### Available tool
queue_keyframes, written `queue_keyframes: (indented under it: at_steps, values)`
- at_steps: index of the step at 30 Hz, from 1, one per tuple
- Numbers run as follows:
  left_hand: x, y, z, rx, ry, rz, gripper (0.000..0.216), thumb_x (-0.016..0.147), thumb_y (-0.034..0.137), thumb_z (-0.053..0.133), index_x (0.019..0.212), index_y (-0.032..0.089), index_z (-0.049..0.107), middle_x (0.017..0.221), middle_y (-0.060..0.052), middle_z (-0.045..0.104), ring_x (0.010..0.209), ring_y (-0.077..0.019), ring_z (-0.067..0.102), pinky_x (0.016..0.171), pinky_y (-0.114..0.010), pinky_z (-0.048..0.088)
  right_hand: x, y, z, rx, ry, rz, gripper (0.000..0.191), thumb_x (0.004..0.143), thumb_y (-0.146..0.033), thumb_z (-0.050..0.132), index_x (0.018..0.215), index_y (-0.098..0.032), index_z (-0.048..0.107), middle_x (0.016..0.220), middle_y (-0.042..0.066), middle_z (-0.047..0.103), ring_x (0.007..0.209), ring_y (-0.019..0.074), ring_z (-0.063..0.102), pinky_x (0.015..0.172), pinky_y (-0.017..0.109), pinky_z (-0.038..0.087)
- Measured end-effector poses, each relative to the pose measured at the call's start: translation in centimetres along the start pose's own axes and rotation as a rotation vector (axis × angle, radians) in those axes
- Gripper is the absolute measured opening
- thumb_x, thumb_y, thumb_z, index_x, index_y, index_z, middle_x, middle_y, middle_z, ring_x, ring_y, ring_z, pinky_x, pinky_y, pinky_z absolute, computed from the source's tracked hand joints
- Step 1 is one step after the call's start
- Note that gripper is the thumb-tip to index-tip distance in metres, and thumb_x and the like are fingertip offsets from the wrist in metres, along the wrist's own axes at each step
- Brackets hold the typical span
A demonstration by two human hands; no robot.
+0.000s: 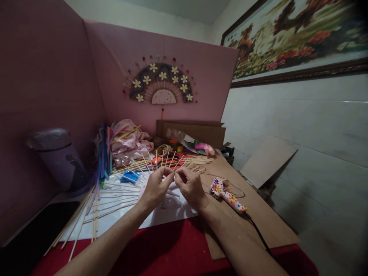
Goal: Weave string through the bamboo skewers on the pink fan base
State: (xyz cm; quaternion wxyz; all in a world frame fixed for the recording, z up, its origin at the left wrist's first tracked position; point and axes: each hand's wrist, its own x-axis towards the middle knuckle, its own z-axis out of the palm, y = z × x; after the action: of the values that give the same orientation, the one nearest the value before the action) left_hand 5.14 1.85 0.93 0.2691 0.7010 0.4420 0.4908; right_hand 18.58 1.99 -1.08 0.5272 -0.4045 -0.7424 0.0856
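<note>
My left hand (156,188) and my right hand (191,187) meet at the fingertips over the middle of the table. Both are closed in a pinch, thumb against finger. What they pinch is too small and too covered to make out; thin sticks rise just behind the fingertips. Beneath and around my left hand, slim wooden sticks (122,199) spread like a fan from a pale pink piece (142,189), mostly hidden by that hand. White paper (156,221) lies under them. A flower-patterned glue gun (228,195) rests to the right of my right hand.
Cardboard (253,214) covers the table's right side, with the glue gun's black cord (260,232) across it. Loose sticks (76,226), a blue packet (130,176), pink cloth (129,140) and a purple container (59,161) stand left. A finished flowered fan (163,82) hangs on the pink backboard.
</note>
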Motion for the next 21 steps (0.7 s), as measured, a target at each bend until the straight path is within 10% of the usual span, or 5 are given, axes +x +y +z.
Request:
queue_keyframes:
  at_steps: [6, 12, 21]
  values:
    - [0.9, -0.6, -1.3, 0.091, -0.066, 0.042, 0.019, 0.079, 0.030, 0.047, 0.073, 0.017, 0.059, 0.072, -0.003, 0.063, 0.068, -0.0151, 0.057, 0.064, -0.026, 0.042, 0.2, 0.3, -0.2, 0.001, -0.007, -0.012, 0.014, 0.084, -0.022, 0.045, 0.073, -0.019, 0.053, 0.063, -0.001, 0.054, 0.055, 0.0108, 0.047, 0.054, 0.022, 0.036]
    - [2.2, -3.7, -5.5, 0.751, -0.216, -0.065, 0.015, 0.074, 0.024, 0.049, 0.084, 0.019, 0.059, 0.086, -0.007, 0.063, 0.081, -0.0212, 0.057, 0.069, -0.030, 0.041, 0.5, 0.7, -0.8, -0.025, 0.199, 0.082, 0.013, 0.082, -0.022, 0.046, 0.073, -0.018, 0.054, 0.060, -0.003, 0.050, 0.052, 0.0096, 0.043, 0.052, 0.022, 0.034]
    - [0.8, -3.0, -6.4, 0.962, -0.443, -0.157, 0.065, 0.058, 0.049, 0.065, 0.116, 0.020, 0.053, 0.115, -0.015, 0.052, 0.099, -0.0316, 0.054, 0.079, -0.040, 0.042, 0.7, 0.8, -1.0, -0.079, 0.244, 0.059, 0.014, 0.081, -0.022, 0.047, 0.068, -0.018, 0.053, 0.057, -0.004, 0.048, 0.052, 0.0099, 0.043, 0.054, 0.022, 0.034]
